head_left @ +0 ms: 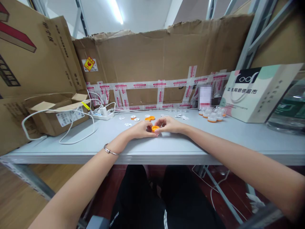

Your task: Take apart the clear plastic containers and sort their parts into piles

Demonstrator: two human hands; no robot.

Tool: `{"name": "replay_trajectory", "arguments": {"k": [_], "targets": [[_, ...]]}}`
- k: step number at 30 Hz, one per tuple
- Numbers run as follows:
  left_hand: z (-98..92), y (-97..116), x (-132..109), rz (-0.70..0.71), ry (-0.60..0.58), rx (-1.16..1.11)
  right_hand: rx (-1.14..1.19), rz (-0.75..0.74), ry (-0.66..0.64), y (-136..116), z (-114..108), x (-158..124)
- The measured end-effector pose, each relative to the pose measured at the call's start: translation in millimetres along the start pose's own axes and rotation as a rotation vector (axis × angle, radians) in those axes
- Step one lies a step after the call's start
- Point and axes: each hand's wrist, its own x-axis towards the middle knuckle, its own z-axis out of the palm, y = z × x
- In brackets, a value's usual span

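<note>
Between both hands, near the middle of the table, is a round orange cap. My left hand grips its left side with the fingers closed; a metal bangle sits on that wrist. From the right, my right hand pinches the same cap between thumb and fingers. Just behind the hands lie more orange caps. White discs and small white pieces are spread on the tabletop to their left. Several clear containers with orange bases stand together at the right.
A grey table bears everything. At left are an open cardboard box, white cables and a power strip. A large taped cardboard sheet stands behind. On the right are a paper bag and a big plastic bottle.
</note>
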Motion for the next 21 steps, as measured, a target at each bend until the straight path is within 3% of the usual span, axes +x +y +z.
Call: {"name": "replay_trajectory", "arguments": {"k": [4, 8, 13, 21], "targets": [[-0.7, 0, -1, -0.012, -0.002, -0.047, 0.035, -0.012, 0.252, -1, -3, 2], [-0.4, 0, -2, -0.035, -0.008, -0.067, -0.203, 0.017, 0.437, 6, -5, 9], [-0.2, -1, -1, -0.015, -0.022, -0.078, -0.417, -0.003, 0.378, 18, -7, 27], [0.2, -5, -1, 0.0, -0.012, -0.068, -0.551, 0.128, 0.274, 31, -1, 56]]}}
